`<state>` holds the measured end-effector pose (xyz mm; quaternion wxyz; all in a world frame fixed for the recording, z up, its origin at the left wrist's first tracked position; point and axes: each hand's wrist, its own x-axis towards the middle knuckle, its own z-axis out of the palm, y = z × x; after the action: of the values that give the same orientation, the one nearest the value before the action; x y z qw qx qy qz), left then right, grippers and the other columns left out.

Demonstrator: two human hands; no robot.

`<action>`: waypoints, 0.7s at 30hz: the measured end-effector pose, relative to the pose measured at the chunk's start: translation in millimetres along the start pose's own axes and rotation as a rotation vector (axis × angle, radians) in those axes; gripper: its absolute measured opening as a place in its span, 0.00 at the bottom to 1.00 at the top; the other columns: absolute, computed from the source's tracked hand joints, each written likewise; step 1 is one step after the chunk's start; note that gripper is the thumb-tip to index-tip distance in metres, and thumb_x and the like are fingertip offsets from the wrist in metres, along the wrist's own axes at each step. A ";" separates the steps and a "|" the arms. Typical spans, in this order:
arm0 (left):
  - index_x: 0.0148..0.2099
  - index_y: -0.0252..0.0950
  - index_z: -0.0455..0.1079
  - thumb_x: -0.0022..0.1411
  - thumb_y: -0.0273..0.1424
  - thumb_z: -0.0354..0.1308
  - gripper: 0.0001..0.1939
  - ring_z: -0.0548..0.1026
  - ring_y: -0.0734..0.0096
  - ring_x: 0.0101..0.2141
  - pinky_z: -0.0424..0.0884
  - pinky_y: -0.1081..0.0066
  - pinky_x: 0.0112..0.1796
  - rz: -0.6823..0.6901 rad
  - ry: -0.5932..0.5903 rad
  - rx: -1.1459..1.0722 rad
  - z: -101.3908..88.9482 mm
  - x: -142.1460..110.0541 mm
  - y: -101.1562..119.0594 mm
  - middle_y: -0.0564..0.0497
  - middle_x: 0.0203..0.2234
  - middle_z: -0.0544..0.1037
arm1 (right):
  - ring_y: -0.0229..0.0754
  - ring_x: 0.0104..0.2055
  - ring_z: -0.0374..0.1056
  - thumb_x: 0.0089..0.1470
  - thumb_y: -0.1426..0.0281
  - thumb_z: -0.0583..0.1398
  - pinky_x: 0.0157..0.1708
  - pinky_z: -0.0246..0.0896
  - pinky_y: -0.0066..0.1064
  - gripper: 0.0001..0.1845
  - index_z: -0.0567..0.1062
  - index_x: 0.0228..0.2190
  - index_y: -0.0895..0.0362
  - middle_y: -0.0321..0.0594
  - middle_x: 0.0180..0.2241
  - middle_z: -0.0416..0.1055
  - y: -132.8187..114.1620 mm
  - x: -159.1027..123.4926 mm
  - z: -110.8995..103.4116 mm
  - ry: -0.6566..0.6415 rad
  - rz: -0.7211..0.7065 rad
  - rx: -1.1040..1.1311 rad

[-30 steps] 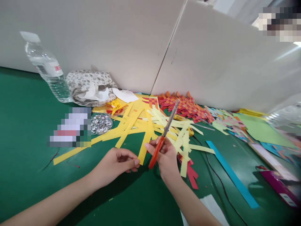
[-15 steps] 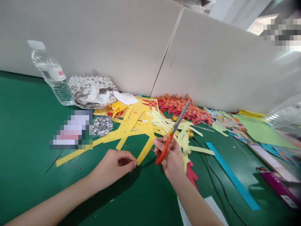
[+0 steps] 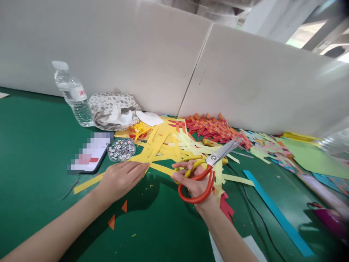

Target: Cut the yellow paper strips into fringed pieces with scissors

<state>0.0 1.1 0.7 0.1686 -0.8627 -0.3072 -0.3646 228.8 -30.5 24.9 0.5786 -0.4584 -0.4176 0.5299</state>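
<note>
My left hand [image 3: 122, 180] has its fingers closed on one end of a short yellow paper strip [image 3: 161, 169]. The strip stretches across to the thumb of my right hand [image 3: 196, 178]. In that right hand hang scissors [image 3: 214, 158] with red and yellow handles, their blades slanting up to the right and almost together. The far end of the strip meets my right thumb and fingertips. Behind both hands lies a pile of yellow paper strips [image 3: 156, 145] and pale yellow strips [image 3: 188, 143]. Two small orange paper triangles [image 3: 111, 222] rest on the table below my left hand.
On the left stand a water bottle [image 3: 75, 96], a phone [image 3: 95, 153] and a round box of googly eyes [image 3: 121, 150], near a patterned cloth pouch [image 3: 116, 105]. Woven red-orange paper fish [image 3: 212, 125] line the partition. A blue strip [image 3: 278, 213] and a black cable [image 3: 255, 211] lie right.
The scissors have swung over, blades now pointing right and handles spread. The held strip has turned crosswise between both hands. My left hand has shifted up-left; orange triangles now show on the table.
</note>
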 end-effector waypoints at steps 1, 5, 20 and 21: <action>0.42 0.33 0.71 0.61 0.25 0.56 0.06 0.78 0.70 0.28 0.73 0.72 0.30 0.000 0.003 0.016 -0.3 0.6 -1.8 0.50 0.30 0.81 | 0.34 0.23 0.68 0.32 0.72 0.72 0.25 0.70 0.29 0.25 0.59 0.24 0.54 0.35 0.30 0.76 1.2 1.0 -0.2 0.002 -0.007 -0.034; 0.41 0.34 0.71 0.61 0.25 0.55 0.06 0.78 0.71 0.26 0.72 0.72 0.28 0.017 -0.012 0.056 -0.9 2.2 -4.7 0.51 0.29 0.81 | 0.33 0.21 0.66 0.31 0.71 0.72 0.23 0.68 0.29 0.26 0.59 0.23 0.54 0.35 0.28 0.75 5.8 5.7 -0.5 0.026 -0.020 -0.111; 0.45 0.40 0.73 0.58 0.34 0.57 0.13 0.72 0.57 0.44 0.67 0.55 0.45 -0.251 -0.359 -0.215 4.8 5.9 -9.6 0.46 0.43 0.76 | 0.38 0.21 0.67 0.40 0.61 0.66 0.19 0.62 0.30 0.16 0.68 0.27 0.55 0.39 0.28 0.75 0.8 2.9 -14.4 -0.058 0.153 -0.708; 0.46 0.41 0.73 0.58 0.35 0.57 0.13 0.70 0.56 0.46 0.66 0.54 0.47 -0.255 -0.393 -0.219 7.9 4.5 -10.3 0.46 0.45 0.75 | 0.40 0.23 0.68 0.40 0.61 0.66 0.22 0.63 0.31 0.15 0.69 0.27 0.55 0.40 0.29 0.76 -0.6 2.6 -13.9 -0.021 0.140 -0.760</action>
<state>-0.1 14.8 -0.7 -0.0359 -0.8845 -0.3989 -0.2394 242.6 -29.1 22.3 0.3253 -0.6622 -0.5578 0.3802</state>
